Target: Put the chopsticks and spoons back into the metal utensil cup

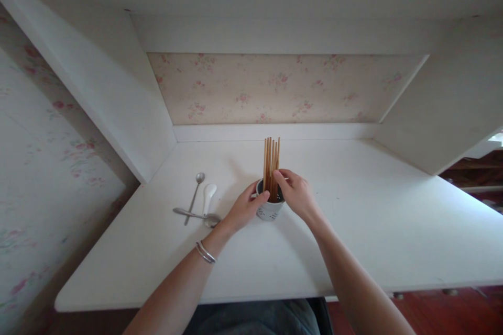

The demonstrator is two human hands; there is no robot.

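Observation:
Several wooden chopsticks (269, 159) stand upright in a white utensil holder (269, 212) with small holes in its side. My left hand (248, 205) grips the holder's left rim, its thumb at the front edge. At the right, my right hand (295, 191) is closed, thumb and fingers pinching chopsticks just above the rim. How many chopsticks it holds is hidden by the fingers. The bottom ends of the chopsticks are out of sight inside the holder.
Left of the holder lie a long-handled metal spoon (195, 191), a white soup spoon (208, 198) and a larger metal spoon (211, 221), the metal handles crossing. White side panels (102, 78) flank the white desk (373, 230); a shelf (275, 0) hangs above.

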